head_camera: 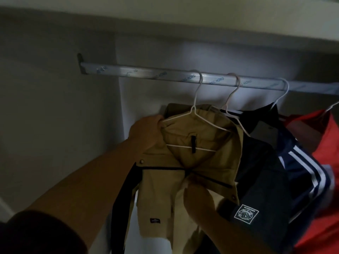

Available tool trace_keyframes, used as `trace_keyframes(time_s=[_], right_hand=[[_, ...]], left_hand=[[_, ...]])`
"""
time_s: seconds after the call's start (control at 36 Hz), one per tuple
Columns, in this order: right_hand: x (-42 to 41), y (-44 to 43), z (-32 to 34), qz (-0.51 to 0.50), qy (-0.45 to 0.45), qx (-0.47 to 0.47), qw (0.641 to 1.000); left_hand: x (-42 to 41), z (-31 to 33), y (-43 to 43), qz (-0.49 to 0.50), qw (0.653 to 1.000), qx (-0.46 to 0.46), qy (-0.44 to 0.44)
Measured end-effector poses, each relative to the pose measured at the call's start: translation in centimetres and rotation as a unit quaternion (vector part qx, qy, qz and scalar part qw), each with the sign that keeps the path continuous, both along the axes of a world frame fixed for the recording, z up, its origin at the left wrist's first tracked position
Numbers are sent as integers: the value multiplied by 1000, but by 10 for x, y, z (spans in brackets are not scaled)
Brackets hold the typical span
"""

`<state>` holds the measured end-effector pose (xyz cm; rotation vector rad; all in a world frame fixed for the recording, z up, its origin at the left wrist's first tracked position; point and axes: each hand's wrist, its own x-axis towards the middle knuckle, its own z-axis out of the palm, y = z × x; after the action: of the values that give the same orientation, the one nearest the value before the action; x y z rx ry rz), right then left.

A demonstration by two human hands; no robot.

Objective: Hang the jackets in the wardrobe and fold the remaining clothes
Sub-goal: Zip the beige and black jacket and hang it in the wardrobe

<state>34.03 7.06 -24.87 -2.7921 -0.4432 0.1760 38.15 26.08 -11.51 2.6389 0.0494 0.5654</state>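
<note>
A tan hooded jacket (185, 162) hangs on a white wire hanger (197, 107) hooked over the metal wardrobe rail (128, 71). My left hand (146, 131) grips the jacket's left shoulder at the hanger's end. My right hand (198, 197) pinches the jacket's front edges together below the collar. To the right hang a dark navy jacket (266, 180) with a square sleeve patch, a navy jacket with white stripes (308, 165) and a red garment (328, 180), each on its own wire hanger.
The wardrobe's left side wall (55, 107) and pale back panel (146, 99) enclose the space. The rail's left stretch carries no hangers. A shelf or top board (165, 8) runs overhead.
</note>
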Motion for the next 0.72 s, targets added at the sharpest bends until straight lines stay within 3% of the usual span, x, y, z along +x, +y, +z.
trace_keyframes(time_s=[0.08, 0.14, 0.19, 0.25, 0.31, 0.44, 0.5, 0.56, 0.61, 0.72], right_hand=[[-2, 4, -5, -84, -43, 236, 967], [-2, 11, -7, -88, -55, 277, 955], [-1, 14, -9, -84, -80, 194, 974], [0, 13, -9, -35, -105, 14, 994], [-1, 10, -8, 26, -107, -122, 986], [2, -3, -13, 9, -37, -215, 976], [1, -9, -10, -63, -4, -145, 987], [3, -17, -11, -149, 40, 19, 988], [7, -16, -11, -187, 78, 191, 960], [14, -1, -7, -173, 56, 283, 942]], left_hand=[[-2, 1, -2, -3, 1000, -9, 2], [-2, 0, -3, 0, 1000, -12, 0], [-1, -1, -4, 9, 1000, -3, -5], [-1, -1, -4, 15, 1000, 7, -6], [-1, -1, -3, 16, 1000, 15, -2], [0, -2, -3, 25, 999, 34, -5], [0, -4, -5, 31, 999, 32, -14], [1, -6, -7, 36, 999, 28, -25], [2, -7, -7, 39, 998, 29, -31], [3, -7, -6, 41, 998, 38, -25]])
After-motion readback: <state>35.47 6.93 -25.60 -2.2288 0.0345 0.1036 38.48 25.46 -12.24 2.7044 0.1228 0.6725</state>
